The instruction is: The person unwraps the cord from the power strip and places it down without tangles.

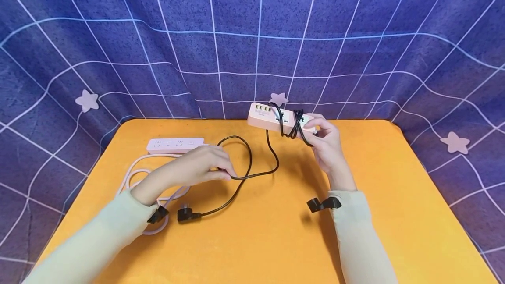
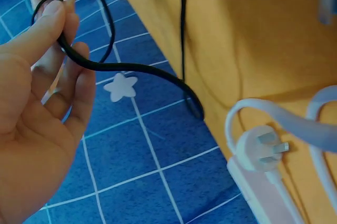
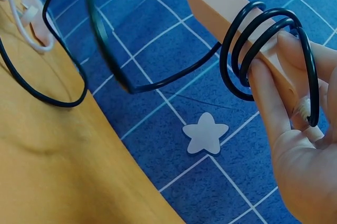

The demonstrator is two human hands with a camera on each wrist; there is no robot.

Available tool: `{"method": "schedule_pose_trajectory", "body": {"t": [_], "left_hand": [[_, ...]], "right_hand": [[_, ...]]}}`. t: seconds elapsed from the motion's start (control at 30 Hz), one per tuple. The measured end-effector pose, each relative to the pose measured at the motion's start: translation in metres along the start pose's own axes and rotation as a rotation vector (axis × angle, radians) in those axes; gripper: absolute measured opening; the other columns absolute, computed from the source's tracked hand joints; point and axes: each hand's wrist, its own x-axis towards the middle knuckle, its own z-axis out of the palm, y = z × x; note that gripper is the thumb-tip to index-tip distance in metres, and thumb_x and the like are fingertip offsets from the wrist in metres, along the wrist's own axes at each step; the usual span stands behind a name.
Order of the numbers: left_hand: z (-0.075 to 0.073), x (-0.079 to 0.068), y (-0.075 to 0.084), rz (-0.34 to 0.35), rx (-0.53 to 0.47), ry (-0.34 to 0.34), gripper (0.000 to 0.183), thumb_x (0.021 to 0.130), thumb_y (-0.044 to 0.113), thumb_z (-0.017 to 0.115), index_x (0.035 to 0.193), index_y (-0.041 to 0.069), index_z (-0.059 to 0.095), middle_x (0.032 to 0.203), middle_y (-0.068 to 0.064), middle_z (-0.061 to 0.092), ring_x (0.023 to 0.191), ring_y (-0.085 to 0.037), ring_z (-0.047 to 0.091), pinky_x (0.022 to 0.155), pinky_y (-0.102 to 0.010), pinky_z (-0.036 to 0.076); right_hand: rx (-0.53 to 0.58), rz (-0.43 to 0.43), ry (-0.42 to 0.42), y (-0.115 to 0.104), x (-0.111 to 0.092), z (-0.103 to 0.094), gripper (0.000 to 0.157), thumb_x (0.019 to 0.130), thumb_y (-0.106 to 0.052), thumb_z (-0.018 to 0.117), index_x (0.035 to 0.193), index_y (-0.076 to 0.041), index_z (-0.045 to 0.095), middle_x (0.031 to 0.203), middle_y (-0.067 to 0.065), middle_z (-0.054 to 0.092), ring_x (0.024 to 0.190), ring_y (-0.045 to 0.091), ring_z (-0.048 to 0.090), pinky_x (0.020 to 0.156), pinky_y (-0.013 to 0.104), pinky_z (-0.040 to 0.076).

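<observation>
A pink power strip (image 1: 256,120) with USB ports is held up above the table by my right hand (image 1: 329,146), which grips its right end. Several turns of black cable (image 3: 243,50) wrap round the strip near those fingers. Between thumb and fingers, my left hand (image 1: 199,165) pinches a loose stretch of the same cable, left of the strip. The cable's black plug (image 1: 185,214) lies on the table below that hand, prongs upward. In the left wrist view the pinched cable forms a small loop at the fingertips (image 2: 52,11).
A second, pale pink power strip (image 1: 173,144) lies at the table's back left, partly behind my left hand. Its pale cord (image 1: 128,172) is looped beside it, and its white plug (image 2: 258,148) shows in the left wrist view. A blue gridded curtain (image 1: 236,51) surrounds the orange table (image 1: 268,240).
</observation>
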Motion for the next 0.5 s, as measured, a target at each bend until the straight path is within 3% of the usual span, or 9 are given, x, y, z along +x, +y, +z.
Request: {"method": "schedule_pose_trajectory", "body": {"t": [0.23,0.5], "left_hand": [[0.01,-0.009,-0.007,-0.003,0.053,-0.053,0.004,0.096,0.031,0.078,0.098,0.028,0.08,0.093,0.019,0.07,0.093,-0.005,0.061,0.088,-0.035,0.05],[0.017,-0.019,-0.014,-0.045,0.052,-0.13,0.008,0.089,0.02,0.086,0.094,0.023,0.079,0.086,0.015,0.068,0.083,-0.006,0.056,0.075,-0.027,0.048]], "right_hand": [[-0.003,0.01,0.001,-0.001,-0.001,0.001,0.038,0.085,0.027,0.061,0.086,-0.009,0.075,0.127,0.01,0.058,0.106,0.023,0.064,0.077,0.029,0.064],[-0.005,0.007,-0.016,0.0,-0.001,0.0,0.04,0.084,0.028,0.062,0.086,-0.01,0.076,0.127,0.009,0.058,0.103,0.021,0.065,0.075,0.028,0.064]]}}
